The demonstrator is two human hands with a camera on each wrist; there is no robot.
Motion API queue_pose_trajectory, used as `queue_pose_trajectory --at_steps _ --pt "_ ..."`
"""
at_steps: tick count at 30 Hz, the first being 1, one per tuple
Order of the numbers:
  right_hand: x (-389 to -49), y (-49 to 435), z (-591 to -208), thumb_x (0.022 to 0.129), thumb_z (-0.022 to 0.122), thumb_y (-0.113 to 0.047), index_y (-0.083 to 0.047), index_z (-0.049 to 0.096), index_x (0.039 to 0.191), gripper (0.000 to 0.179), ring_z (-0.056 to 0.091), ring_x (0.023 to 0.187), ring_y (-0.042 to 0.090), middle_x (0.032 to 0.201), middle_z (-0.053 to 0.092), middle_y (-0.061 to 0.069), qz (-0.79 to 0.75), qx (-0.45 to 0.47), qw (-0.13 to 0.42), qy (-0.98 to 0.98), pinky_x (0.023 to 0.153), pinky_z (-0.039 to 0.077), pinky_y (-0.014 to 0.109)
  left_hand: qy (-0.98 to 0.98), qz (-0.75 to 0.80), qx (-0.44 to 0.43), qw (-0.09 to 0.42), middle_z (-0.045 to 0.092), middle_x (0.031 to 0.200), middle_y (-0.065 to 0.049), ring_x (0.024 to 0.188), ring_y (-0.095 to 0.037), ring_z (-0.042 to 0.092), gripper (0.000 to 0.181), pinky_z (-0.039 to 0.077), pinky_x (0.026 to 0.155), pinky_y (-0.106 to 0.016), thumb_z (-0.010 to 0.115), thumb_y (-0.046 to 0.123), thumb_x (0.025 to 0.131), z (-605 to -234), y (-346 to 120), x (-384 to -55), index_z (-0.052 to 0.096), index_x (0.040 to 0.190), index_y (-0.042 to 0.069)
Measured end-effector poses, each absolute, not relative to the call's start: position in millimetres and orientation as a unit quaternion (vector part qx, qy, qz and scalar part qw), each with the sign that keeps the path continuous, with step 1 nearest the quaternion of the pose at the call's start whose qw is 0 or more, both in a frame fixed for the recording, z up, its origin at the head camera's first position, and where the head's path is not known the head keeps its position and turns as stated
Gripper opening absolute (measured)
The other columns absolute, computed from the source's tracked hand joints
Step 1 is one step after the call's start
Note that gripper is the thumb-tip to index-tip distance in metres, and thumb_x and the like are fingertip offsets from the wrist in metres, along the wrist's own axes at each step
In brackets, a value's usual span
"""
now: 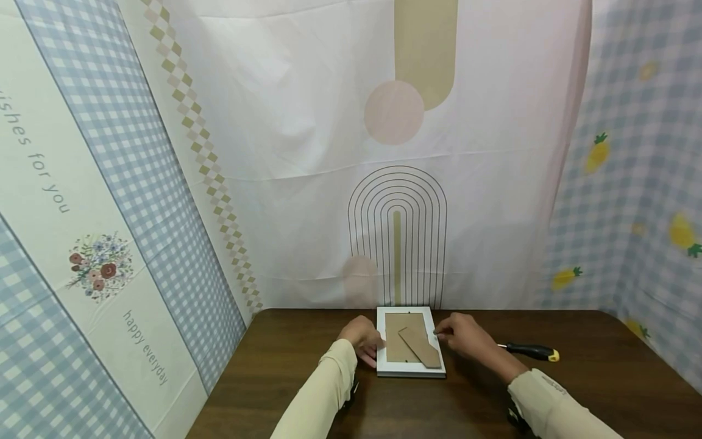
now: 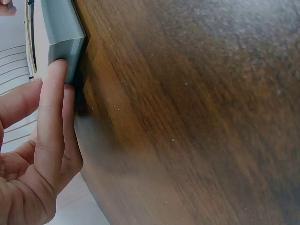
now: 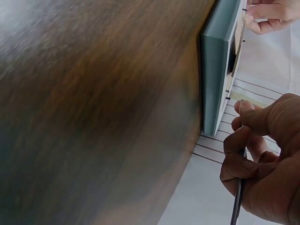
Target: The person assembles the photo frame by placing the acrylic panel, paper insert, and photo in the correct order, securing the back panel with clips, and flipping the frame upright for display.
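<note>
White picture frame (image 1: 396,341), back upward on the wooden table (image 1: 263,372), its brown stand (image 1: 420,349) slanted. Left hand (image 1: 362,340): fingers straight, touching the frame's left edge. Right hand (image 1: 466,337): beside the right edge, curled fingers gripping the screwdriver (image 1: 532,352) shaft. Beyond: white patterned cloth (image 1: 301,152).

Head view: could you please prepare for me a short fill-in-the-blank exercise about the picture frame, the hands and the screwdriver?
1. The upward-facing border of the picture frame is ____.
2. The hand touching the frame's left edge is the person's ____ one.
3. The handle of the screwdriver is black and ____.
4. In the head view, that handle appears to the ____ of the frame.

Missing words: white; left; yellow; right.
</note>
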State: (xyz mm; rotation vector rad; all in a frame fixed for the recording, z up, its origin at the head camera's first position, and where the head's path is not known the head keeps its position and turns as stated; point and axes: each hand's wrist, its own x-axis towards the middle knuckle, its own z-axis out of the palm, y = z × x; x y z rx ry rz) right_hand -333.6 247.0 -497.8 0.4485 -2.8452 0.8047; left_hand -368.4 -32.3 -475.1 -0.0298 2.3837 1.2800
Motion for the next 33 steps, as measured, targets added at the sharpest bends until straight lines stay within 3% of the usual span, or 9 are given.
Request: queue_pose_trajectory --at_steps 7,27,33 --pt "-339 238 -501 0.099 0.076 0.005 -0.002 0.088 0.107 0.016 0.054 0.078 0.013 0.097 0.079 0.007 0.277 0.137 0.064 -0.949 0.061 0.047 0.021 0.864 0.457 -0.007 0.213 0.07 0.088 -0.024 0.086 -0.043 0.084 0.014 0.076 0.071 -0.037 0.076 -0.002 0.1 -474 -33 -368 0.067 0.091 -0.006" --pt "-349 233 -512 0.099 0.078 0.004 -0.009 0.09 0.104 0.018 0.055 0.079 0.013 0.101 0.081 0.006 0.272 0.144 0.073 -0.948 0.061 0.048 0.022 0.862 0.461 -0.016 0.209 0.071 0.087 -0.025 0.084 -0.041 0.082 0.014 0.076 0.07 -0.04 0.077 -0.004 0.1 -478 -31 -371 0.066 0.092 -0.006" --pt "-352 234 -513 0.098 0.08 0.002 -0.009 0.09 0.102 0.016 0.053 0.078 0.009 0.092 0.076 0.004 0.26 0.16 0.084 -0.949 0.062 0.048 0.021 0.87 0.448 -0.012 0.204 0.072 0.086 -0.025 0.082 -0.042 0.084 0.014 0.076 0.067 -0.038 0.077 -0.003 0.099 -478 -31 -373 0.066 0.092 -0.006"
